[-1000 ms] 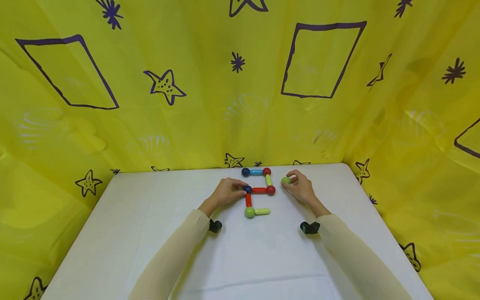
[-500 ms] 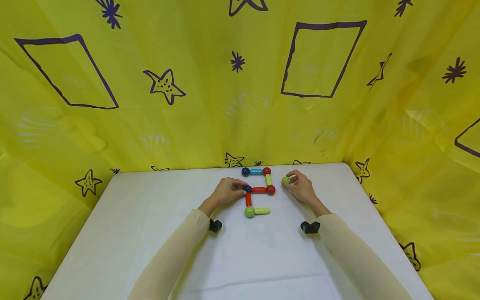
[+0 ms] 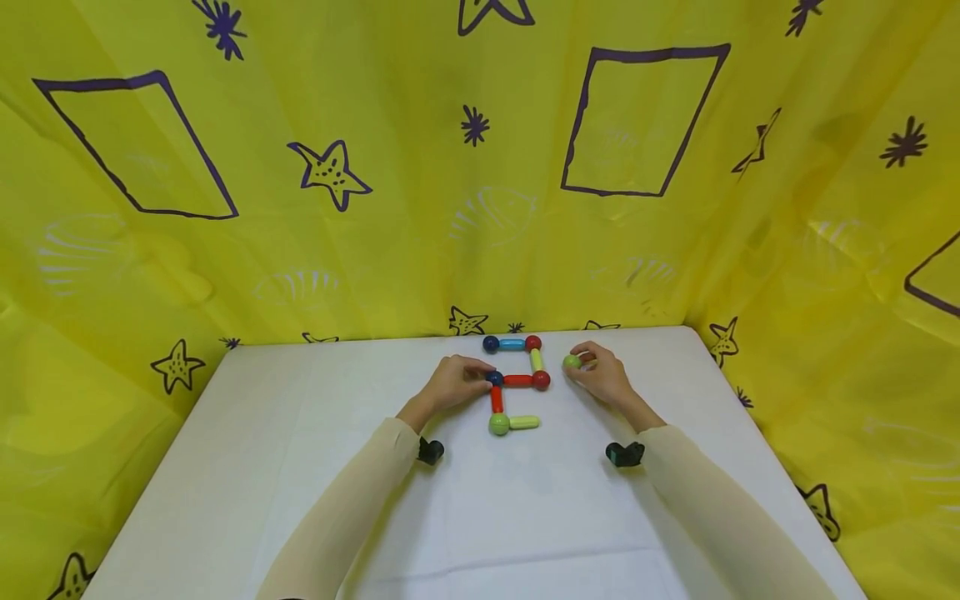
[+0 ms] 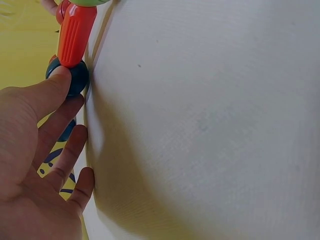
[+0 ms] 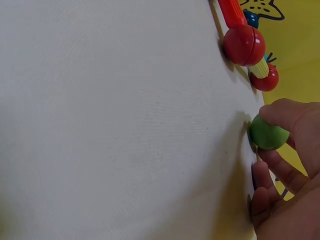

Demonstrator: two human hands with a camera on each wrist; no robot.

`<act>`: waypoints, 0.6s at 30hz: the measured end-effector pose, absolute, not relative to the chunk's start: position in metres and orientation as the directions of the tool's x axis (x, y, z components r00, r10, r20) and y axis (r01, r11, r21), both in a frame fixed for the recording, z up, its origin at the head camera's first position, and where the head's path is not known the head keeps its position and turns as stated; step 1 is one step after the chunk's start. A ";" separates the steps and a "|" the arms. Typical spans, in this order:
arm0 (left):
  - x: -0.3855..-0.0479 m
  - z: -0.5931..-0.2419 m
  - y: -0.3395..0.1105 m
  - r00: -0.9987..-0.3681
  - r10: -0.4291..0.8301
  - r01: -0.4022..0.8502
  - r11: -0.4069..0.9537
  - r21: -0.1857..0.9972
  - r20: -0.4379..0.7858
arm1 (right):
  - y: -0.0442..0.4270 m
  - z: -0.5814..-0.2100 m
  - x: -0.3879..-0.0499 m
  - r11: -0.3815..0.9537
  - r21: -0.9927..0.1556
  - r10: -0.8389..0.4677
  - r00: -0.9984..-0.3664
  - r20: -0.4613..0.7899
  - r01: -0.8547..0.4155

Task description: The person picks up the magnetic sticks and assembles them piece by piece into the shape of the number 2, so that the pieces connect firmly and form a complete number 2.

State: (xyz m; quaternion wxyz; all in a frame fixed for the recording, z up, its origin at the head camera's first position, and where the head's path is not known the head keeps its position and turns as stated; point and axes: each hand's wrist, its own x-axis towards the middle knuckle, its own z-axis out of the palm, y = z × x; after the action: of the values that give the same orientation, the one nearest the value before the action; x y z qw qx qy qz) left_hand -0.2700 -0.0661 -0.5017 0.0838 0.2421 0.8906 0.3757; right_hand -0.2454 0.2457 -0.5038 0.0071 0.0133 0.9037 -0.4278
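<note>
Colored balls and short rods lie joined in an S-like chain on the white table. My left hand (image 3: 454, 383) pinches the dark blue ball (image 4: 77, 79) at the chain's middle left, thumb on one side and fingers on the other. From that ball a red rod (image 3: 497, 399) runs to a green ball (image 3: 499, 424) with a pale green rod (image 3: 524, 422). Another red rod (image 3: 518, 381) leads to a red ball (image 5: 244, 45). To the right of the chain, apart from it, my right hand (image 3: 602, 374) pinches a loose green ball (image 5: 268, 133) between thumb and fingers.
Farther back, the chain continues with a yellow-green rod (image 3: 536, 359), a second red ball (image 3: 533, 342), a light blue rod (image 3: 512, 344) and another dark blue ball (image 3: 491, 343). Just behind hangs a yellow patterned curtain (image 3: 405, 250), which also borders the white table (image 3: 315, 400) on both sides.
Both hands keep their grips and stay almost in place. The right wrist has shifted very slightly to the right; the chain has not moved.
</note>
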 end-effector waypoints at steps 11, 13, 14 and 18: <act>-0.269 -0.500 -0.066 -0.869 0.495 0.358 0.598 0.717 0.021 | 0.260 -0.491 -0.244 0.599 -0.798 -0.155 -0.987 -0.038 -0.064; -0.269 -0.500 -0.066 -0.869 0.495 0.361 0.600 0.714 0.023 | 0.262 -0.488 -0.242 0.591 -0.801 -0.182 -0.983 -0.019 -0.094; -0.269 -0.500 -0.066 -0.868 0.495 0.362 0.599 0.714 0.024 | 0.263 -0.486 -0.240 0.591 -0.799 -0.192 -0.981 -0.010 -0.107; -0.269 -0.499 -0.066 -0.868 0.496 0.361 0.595 0.718 0.026 | 0.264 -0.480 -0.234 0.570 -0.808 -0.233 -0.972 0.017 -0.150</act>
State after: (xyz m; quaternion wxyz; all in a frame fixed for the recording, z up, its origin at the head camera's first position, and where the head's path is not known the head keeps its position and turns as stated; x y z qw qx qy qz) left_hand -0.2689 -0.0663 -0.4989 0.0885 0.2412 0.8886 0.3800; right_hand -0.2338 0.2642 -0.4798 0.0458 -0.1083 0.8848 -0.4509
